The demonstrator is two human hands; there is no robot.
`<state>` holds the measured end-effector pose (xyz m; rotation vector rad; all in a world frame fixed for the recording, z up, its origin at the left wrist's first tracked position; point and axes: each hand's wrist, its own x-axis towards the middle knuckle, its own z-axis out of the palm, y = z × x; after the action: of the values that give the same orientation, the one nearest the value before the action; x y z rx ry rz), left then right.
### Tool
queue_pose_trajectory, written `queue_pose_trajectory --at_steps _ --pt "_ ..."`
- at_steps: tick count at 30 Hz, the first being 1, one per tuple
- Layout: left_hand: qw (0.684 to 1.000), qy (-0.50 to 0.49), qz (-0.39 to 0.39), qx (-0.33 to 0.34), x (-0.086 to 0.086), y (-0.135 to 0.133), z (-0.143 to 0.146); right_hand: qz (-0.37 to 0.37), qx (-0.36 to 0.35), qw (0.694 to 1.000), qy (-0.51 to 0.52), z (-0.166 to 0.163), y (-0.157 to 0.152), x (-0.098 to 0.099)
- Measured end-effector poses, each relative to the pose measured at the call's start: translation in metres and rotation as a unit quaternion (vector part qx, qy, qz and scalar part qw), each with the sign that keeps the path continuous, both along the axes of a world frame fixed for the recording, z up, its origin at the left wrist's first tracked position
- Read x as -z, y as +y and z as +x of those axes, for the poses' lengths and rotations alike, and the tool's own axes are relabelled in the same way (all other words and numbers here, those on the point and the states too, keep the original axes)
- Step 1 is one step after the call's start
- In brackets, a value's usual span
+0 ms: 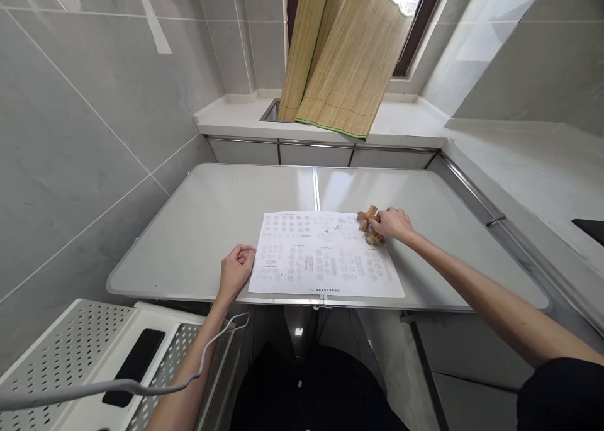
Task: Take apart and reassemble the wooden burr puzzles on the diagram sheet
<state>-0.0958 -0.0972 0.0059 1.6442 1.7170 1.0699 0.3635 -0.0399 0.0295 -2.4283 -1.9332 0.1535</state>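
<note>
A printed sheet of paper [302,280], covered with rows of small diagrams, lies flat on the white folding table [226,211] and overlaps its centre seam. At its upper right corner, the fingers of my right hand [394,223] are closed on a wooden interlocking puzzle [368,216] made of crossed brown sticks. Just below it, more wooden puzzle parts [375,237] rest at the paper's edge; whether they are joined to it I cannot tell. My left hand [237,266] is curled into a loose fist on the table, beside the paper's left edge, with nothing visible in it.
A white perforated rack [94,330] with a black phone [134,365] stands at lower left, crossed by a grey cable [198,368]. Behind the table run a white counter [236,116] and a hanging bamboo mat [349,66]. Another counter [528,154] borders the right side.
</note>
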Motion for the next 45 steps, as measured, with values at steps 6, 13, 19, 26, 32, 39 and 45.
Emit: queue_pose_trajectory --at_steps 6,13,19,26,32,39,45 --pt "1.000 0.004 0.001 0.004 0.001 -0.002 -0.002 0.090 -0.100 0.991 0.003 -0.031 -0.021 -0.010" --pt "0.997 0.024 0.055 0.044 -0.020 -0.016 0.018 0.214 -0.312 0.916 0.138 -0.087 -0.086 -0.019" --pt "0.936 0.036 0.008 0.350 -0.045 -0.030 0.065 0.167 -0.390 0.879 0.217 -0.122 -0.116 -0.007" --pt "0.915 0.056 -0.017 0.398 -0.033 -0.022 0.073 0.185 -0.372 0.858 0.302 -0.139 -0.121 0.027" --pt "0.925 0.038 -0.027 0.378 -0.020 -0.020 0.070 0.167 -0.324 0.841 0.399 -0.150 -0.119 0.047" --pt "0.937 0.030 -0.008 0.348 -0.008 -0.020 0.072 0.137 -0.304 0.848 0.413 -0.153 -0.117 0.044" --pt "0.937 0.020 -0.010 0.350 -0.002 -0.021 0.074 0.141 -0.288 0.845 0.427 -0.153 -0.118 0.045"
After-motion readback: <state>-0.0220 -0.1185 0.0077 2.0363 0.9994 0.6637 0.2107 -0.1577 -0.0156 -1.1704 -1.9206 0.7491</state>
